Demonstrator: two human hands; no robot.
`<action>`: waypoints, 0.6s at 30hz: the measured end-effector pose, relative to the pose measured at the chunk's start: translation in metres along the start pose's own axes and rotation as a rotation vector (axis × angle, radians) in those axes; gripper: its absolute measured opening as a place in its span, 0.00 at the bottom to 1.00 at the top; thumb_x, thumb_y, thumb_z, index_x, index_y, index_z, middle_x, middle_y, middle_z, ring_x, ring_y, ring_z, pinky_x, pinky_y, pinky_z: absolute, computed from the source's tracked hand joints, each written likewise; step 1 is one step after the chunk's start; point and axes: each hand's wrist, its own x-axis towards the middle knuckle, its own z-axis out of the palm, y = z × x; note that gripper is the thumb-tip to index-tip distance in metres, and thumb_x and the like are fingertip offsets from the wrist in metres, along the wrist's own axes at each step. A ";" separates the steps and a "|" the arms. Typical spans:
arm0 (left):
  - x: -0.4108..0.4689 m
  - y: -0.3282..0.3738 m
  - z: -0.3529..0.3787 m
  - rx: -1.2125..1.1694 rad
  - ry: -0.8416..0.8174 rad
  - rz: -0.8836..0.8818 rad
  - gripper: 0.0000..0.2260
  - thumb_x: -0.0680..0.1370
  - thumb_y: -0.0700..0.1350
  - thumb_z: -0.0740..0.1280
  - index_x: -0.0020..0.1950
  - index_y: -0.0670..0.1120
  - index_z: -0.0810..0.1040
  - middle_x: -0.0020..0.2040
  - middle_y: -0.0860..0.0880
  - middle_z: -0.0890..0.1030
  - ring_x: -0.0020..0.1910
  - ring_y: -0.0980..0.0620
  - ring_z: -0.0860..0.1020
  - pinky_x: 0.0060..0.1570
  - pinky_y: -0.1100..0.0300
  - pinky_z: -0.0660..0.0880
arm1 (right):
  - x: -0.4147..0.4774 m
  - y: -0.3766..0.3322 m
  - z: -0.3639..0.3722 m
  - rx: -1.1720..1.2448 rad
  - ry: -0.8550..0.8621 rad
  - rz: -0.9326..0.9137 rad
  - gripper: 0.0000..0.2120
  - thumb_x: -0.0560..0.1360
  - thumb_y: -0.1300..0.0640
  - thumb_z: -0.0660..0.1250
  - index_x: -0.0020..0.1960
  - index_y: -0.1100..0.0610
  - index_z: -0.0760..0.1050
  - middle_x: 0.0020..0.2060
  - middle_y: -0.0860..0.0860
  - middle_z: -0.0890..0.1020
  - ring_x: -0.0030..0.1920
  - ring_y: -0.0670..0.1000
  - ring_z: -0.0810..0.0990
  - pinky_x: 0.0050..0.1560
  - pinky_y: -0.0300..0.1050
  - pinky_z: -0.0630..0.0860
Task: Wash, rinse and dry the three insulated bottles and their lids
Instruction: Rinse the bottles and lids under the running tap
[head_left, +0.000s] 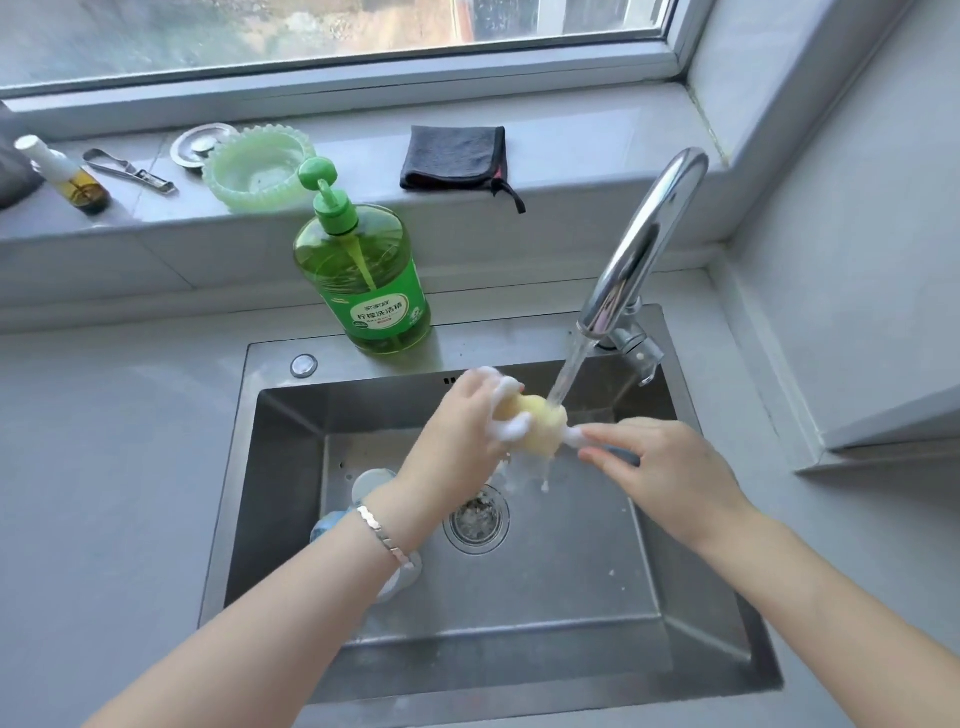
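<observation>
Both hands hold the yellow foamy sponge brush (540, 423) under the chrome tap (649, 244) stream: my left hand (457, 426) curls round its head, my right hand (670, 462) pinches the grey handle (618, 454). I'd squeeze until suds clear. Pale bottle pieces (371, 480) lie in the steel sink (571, 597) under my left forearm.

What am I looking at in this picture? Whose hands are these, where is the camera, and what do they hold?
There is no machine: these are a person's bare hands, filmed by one camera worn on the head, looking down into a steel sink. The left hand grips the foamy yellow head of a sponge brush under water running from the tap; the right hand pinches its grey handle. A green soap bottle stands on the sink's back edge. A dark cloth and a green bowl lie on the window sill.
</observation>
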 end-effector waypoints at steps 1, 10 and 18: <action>0.002 -0.002 0.000 0.096 -0.004 0.158 0.16 0.72 0.52 0.66 0.53 0.41 0.77 0.49 0.49 0.75 0.48 0.47 0.73 0.48 0.61 0.70 | 0.003 -0.001 -0.002 -0.015 0.030 -0.040 0.07 0.73 0.52 0.69 0.50 0.44 0.82 0.29 0.42 0.72 0.41 0.42 0.68 0.29 0.28 0.58; 0.002 -0.016 0.006 0.363 -0.030 0.443 0.21 0.64 0.44 0.73 0.54 0.47 0.72 0.37 0.49 0.80 0.33 0.46 0.77 0.26 0.58 0.75 | 0.007 -0.005 -0.011 -0.083 0.071 -0.257 0.05 0.67 0.52 0.68 0.42 0.48 0.82 0.26 0.43 0.76 0.35 0.47 0.71 0.27 0.29 0.57; 0.005 -0.016 0.008 0.256 -0.267 0.338 0.18 0.69 0.34 0.62 0.57 0.48 0.73 0.41 0.44 0.81 0.36 0.40 0.79 0.35 0.50 0.77 | 0.010 -0.003 -0.017 -0.092 -0.043 -0.201 0.04 0.73 0.51 0.69 0.45 0.48 0.82 0.33 0.46 0.81 0.36 0.48 0.74 0.31 0.40 0.65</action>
